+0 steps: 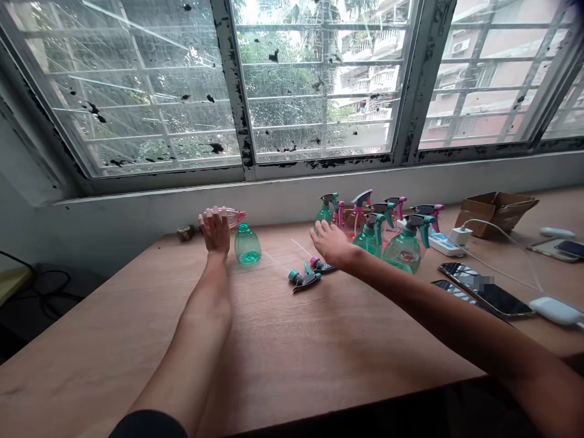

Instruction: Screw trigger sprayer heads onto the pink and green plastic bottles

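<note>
My left hand (215, 232) is raised with its fingers stretched upward, in front of a pink bottle (235, 216) lying sideways, its neck pointing right. Fingers hide part of that bottle, and whether they touch it I cannot tell. Just right of this hand, a green bottle (248, 246) stands upright without its spray head. Two detached trigger spray heads lie in the middle: one with a teal collar (305, 278) and one with a pink collar (322, 264). Above the pink-collared one hovers my right hand (332, 243), fingers loosely apart, holding nothing visible.
Several assembled spray bottles (403, 250), green and pink, crowd beyond my right forearm. Further right are a power strip (444, 244) with a white charger (460, 236), an open brown paper bag (490, 214), phones (490, 291) and cables. A small brown object (185, 233) sits at the back left.
</note>
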Demonstrator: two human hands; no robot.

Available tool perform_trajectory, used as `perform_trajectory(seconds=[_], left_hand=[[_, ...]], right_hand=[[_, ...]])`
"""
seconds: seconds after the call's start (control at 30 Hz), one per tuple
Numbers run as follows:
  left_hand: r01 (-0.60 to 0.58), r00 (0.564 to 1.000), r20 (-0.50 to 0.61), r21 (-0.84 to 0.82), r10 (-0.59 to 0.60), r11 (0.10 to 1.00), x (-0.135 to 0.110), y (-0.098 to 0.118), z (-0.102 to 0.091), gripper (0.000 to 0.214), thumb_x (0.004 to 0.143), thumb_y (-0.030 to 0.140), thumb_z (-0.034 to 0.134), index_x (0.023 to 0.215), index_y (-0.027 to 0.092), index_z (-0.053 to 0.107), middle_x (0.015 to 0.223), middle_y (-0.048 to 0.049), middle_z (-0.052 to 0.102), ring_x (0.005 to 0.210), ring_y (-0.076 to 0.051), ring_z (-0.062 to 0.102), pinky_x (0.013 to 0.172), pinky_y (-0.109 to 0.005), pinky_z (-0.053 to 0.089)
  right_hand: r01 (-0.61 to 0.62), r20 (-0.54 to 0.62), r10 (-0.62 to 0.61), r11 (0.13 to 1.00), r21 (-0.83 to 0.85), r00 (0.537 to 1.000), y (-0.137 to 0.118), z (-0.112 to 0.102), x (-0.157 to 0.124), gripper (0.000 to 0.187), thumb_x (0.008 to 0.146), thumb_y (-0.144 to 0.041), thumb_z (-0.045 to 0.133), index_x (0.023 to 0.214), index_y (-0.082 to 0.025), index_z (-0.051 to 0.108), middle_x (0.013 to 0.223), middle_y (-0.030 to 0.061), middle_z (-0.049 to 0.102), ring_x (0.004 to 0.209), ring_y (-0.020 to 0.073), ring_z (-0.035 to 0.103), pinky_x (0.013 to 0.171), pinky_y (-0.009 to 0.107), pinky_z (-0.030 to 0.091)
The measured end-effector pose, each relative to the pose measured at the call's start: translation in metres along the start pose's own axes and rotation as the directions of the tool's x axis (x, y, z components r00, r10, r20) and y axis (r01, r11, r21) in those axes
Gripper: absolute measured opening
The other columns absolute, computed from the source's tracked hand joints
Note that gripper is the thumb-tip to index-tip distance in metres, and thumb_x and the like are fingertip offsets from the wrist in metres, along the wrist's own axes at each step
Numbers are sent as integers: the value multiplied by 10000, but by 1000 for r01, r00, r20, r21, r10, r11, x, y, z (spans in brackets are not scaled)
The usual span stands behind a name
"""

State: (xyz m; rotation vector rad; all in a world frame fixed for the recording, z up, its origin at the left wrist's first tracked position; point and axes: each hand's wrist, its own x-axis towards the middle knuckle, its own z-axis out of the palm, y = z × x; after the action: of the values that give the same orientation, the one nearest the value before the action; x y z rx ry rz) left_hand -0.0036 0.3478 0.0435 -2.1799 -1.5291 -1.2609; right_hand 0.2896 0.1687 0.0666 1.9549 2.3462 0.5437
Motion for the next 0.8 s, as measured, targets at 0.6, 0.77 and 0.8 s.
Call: perform_trajectory(seconds=[0.6, 0.77, 0.8], left_hand=[[-175, 968, -155, 147, 197, 973, 64, 19, -22, 721, 958, 268, 616, 1542, 106, 226, 1658, -171, 230, 1541, -391, 78, 1213, -690, -62], [-263, 952, -105, 198, 287, 944, 76, 31, -17, 738, 922, 238, 656, 1539, 91, 277, 1628, -234, 269, 1522, -433, 148, 1208, -698, -38], [-280, 948, -92, 211, 304, 937, 77, 33, -14, 730, 921, 235, 663, 1539, 104, 296, 1619, -226, 296, 1515, -431, 179, 1212, -695, -6]], right_hand=[[27, 403, -135, 965, 261, 905, 1, 30, 57, 310, 983, -304, 659, 1263, -178, 621, 1271, 95, 654, 1048, 258, 683, 875, 456, 589], [-21, 189, -98, 840, 543, 977, 13, 37, 85, 291, 989, -304, 648, 1258, -195, 627, 1290, 92, 647, 1062, 256, 676, 888, 455, 583], [-22, 132, -76, 789, 615, 988, 16, 38, 91, 294, 990, -307, 647, 1259, -192, 625, 1285, 92, 649, 1056, 256, 678, 883, 454, 586]])
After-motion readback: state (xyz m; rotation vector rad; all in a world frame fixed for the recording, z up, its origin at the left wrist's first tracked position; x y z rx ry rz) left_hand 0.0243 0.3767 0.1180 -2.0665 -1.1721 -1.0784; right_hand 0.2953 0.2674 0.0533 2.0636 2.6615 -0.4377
